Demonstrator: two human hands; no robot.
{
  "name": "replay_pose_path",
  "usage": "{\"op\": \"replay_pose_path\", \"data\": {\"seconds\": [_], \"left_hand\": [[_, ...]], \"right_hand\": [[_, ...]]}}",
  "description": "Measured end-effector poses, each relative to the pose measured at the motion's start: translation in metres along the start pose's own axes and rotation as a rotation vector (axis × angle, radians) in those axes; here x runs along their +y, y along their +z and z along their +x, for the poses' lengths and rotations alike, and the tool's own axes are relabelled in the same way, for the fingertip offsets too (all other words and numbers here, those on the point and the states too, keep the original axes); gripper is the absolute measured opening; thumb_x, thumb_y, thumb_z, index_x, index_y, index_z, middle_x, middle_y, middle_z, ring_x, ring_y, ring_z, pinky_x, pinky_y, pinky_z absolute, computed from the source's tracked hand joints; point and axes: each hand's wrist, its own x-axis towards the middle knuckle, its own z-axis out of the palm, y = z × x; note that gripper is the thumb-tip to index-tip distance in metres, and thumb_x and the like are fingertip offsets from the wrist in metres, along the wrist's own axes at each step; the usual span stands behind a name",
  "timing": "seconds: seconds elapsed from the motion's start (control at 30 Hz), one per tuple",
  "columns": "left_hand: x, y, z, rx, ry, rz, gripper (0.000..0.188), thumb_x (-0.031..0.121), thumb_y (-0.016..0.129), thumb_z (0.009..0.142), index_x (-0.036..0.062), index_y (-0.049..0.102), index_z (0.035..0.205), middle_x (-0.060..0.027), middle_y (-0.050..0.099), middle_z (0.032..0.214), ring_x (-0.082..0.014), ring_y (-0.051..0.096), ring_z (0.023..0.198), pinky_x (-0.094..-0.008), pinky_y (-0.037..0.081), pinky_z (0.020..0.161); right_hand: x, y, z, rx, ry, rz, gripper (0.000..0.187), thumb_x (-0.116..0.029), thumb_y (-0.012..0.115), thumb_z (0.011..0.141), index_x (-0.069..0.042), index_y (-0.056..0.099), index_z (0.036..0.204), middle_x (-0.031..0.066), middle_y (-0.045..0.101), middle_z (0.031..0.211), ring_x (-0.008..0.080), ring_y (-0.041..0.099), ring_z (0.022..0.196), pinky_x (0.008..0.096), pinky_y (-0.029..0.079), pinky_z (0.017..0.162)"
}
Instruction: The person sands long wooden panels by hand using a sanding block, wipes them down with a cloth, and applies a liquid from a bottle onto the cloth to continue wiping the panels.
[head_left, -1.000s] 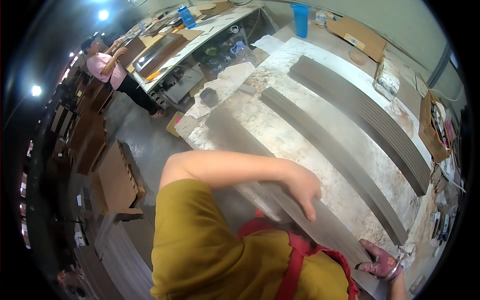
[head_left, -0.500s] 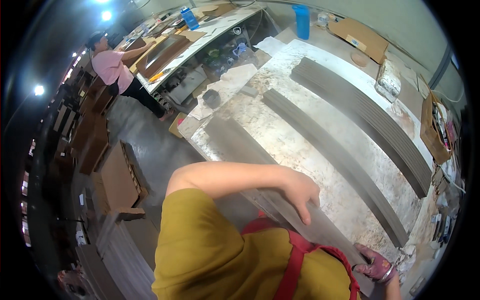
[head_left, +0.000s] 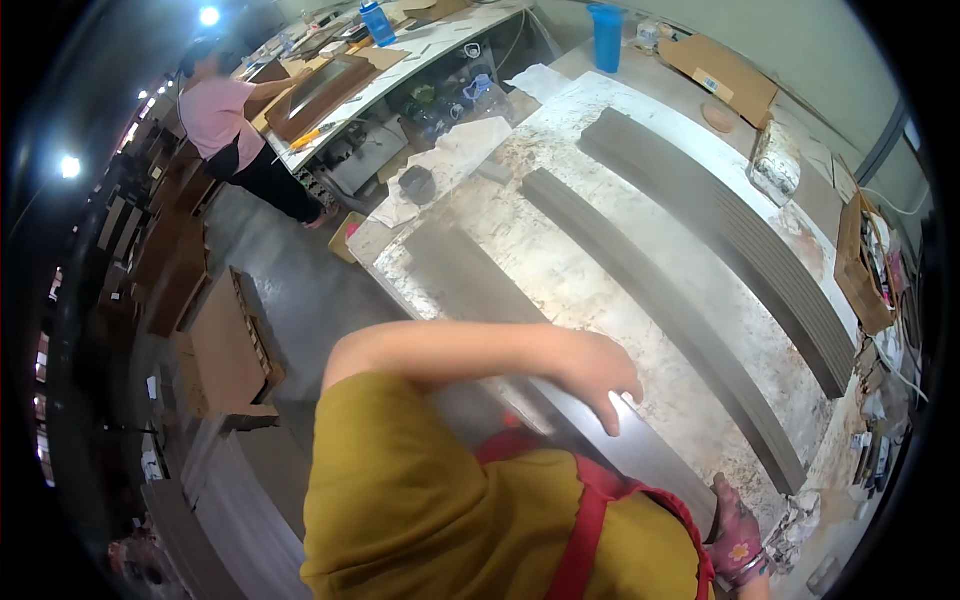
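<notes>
A long, flat grey-brown board (head_left: 655,455) lies slantwise along the near edge of the worktable, with a bright sheen on the part by my hands. My bare left hand (head_left: 598,378) reaches across the board and grips its edge, thumb on the near face and fingers curled over the far side. At the board's near right end, my right hand (head_left: 738,535), in a purple-pink glove with a flower mark, holds the end; some of its fingers are hidden. Beyond lie a narrow grey strip (head_left: 660,310) and a wider ribbed grey panel (head_left: 720,225).
The white worktable (head_left: 565,250) is stained. A dark cup (head_left: 417,185) stands on paper at its left corner. At the back are a blue tumbler (head_left: 606,38) and flat cardboard (head_left: 718,75); a filled box (head_left: 865,265) sits right. A person in pink (head_left: 218,118) works at another bench.
The board between my hands has tilted and now catches light. My gloved right hand has turned more upright at its end. The whole view has shifted slightly.
</notes>
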Motion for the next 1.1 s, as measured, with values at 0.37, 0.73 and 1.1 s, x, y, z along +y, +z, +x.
{"op": "replay_pose_path", "data": {"seconds": [0.37,0.73,1.1], "left_hand": [[0.011,0.028,-0.053,0.329,0.107,0.671,0.085,0.02,0.072,0.068,0.0172,0.03,0.143,-0.0123,0.051,0.101,-0.0259,0.053,0.088,-0.0345,0.043,0.078],[0.008,0.01,-0.081,0.452,-0.1,0.492,0.071,0.043,0.064,0.08,0.0199,0.035,0.141,-0.0174,0.04,0.137,-0.0355,0.029,0.132,-0.0495,0.026,0.106],[-0.109,-0.029,-0.209,1.12,-0.747,0.697,0.043,0.033,0.051,0.091,0.0105,0.052,0.128,-0.0134,0.048,0.133,-0.0285,0.042,0.126,-0.0422,0.033,0.104]], "right_hand": [[0.002,0.024,-0.007,0.171,0.007,-0.215,0.094,-0.042,0.076,0.066,-0.002,0.031,0.138,0.0286,0.055,0.109,0.0454,0.055,0.098,0.0479,0.046,0.081],[0.001,0.024,-0.008,0.175,0.035,-0.24,0.099,-0.018,0.078,0.051,-0.005,0.032,0.137,0.0184,0.053,0.108,0.0368,0.055,0.095,0.0432,0.044,0.083],[-0.004,0.024,-0.009,0.191,0.047,-0.286,0.097,-0.018,0.079,0.05,-0.007,0.035,0.136,0.0184,0.053,0.111,0.0367,0.054,0.098,0.0429,0.044,0.084]]}}
